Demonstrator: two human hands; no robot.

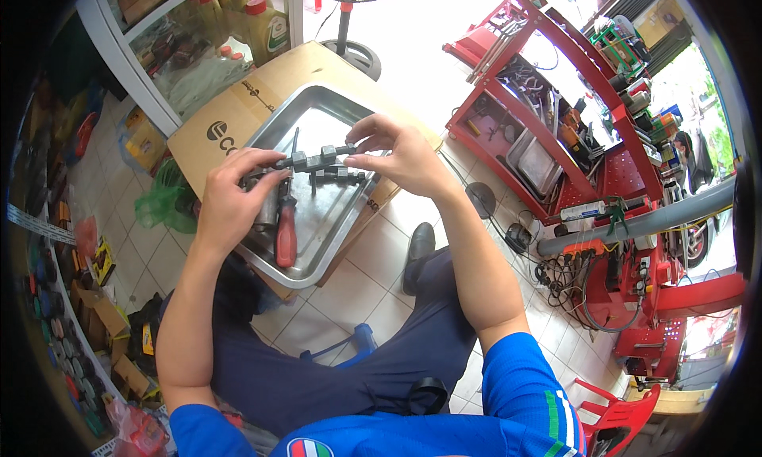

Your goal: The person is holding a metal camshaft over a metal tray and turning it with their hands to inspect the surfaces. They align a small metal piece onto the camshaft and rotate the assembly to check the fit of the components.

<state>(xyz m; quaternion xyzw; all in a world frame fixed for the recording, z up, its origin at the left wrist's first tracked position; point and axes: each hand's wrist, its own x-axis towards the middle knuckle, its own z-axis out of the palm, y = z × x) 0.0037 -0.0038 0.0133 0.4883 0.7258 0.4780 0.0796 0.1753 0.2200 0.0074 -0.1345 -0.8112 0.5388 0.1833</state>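
Observation:
Above a metal tray [305, 275], a dark metal tool with a threaded rod and blocky nut-like parts [313, 160] is held level between my two hands. My left hand [225, 197] pinches its left end between thumb and fingers. At the other end, the thumb and forefinger of my right hand [403, 157] close around the rod's tip. Inside the tray, a screwdriver with a red handle [286, 239] lies beside a silvery cylinder [267, 211], partly covered by my left hand. Another dark metal piece with rods [340, 176] rests below the held tool.
The tray sits on a cardboard box [321, 60]. A glass cabinet with red-capped bottles [266, 30] stands behind left. To the right are a red tool cart [508, 132], tangled cables [567, 278] and a red plastic chair [623, 416]. Small goods line the left side.

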